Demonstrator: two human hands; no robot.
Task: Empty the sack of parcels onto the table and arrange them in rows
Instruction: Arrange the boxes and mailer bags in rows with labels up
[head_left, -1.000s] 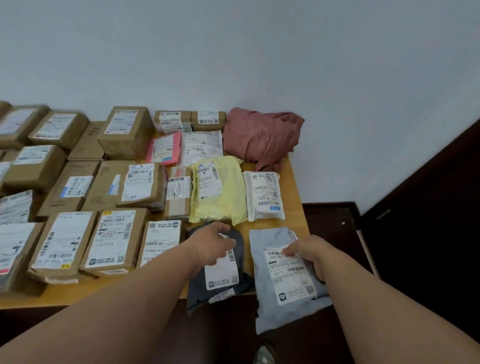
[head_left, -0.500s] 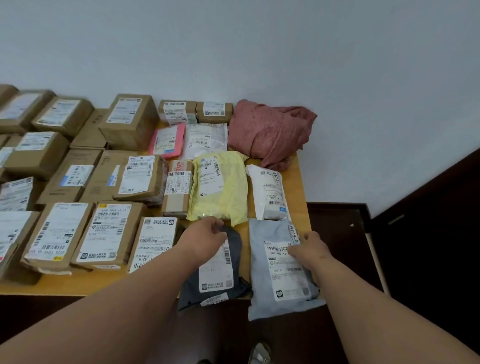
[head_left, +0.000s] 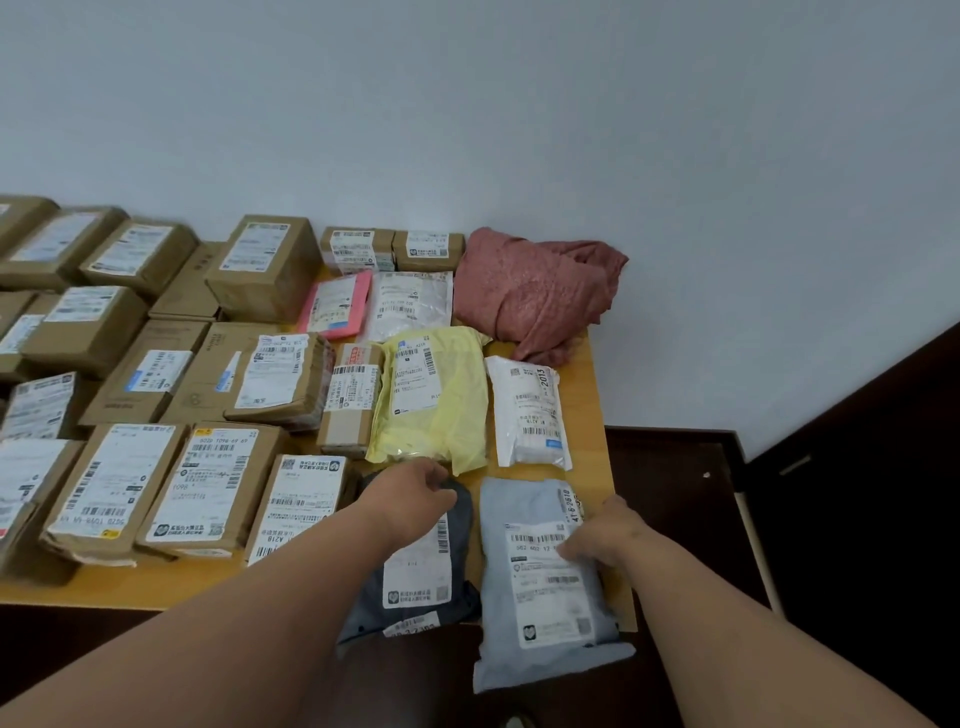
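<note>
Wooden table (head_left: 597, 410) of boxes — left hand (head_left: 415, 493) gripping dark mailer (head_left: 457, 525); right hand (head_left: 608, 535) flat, fingers straight, on grey mailer (head_left: 524, 660).

Both hands reach to the near right corner of the wooden surface (head_left: 597, 415); the left hand (head_left: 410, 499) rests on the far end of a dark grey mailer (head_left: 447, 582), fingers curled at its edge; the right hand (head_left: 605, 535) lies on a light grey mailer (head_left: 540, 613) just beside it, touching its label; both mailers overhang the near edge; beyond them lie a yellow mailer (head_left: 441, 405) and a white packet (head_left: 530, 415); brown boxes (head_left: 208, 483) fill rows to the left; a crumpled red cloth (head_left: 535, 291) sits against the wall.
</note>
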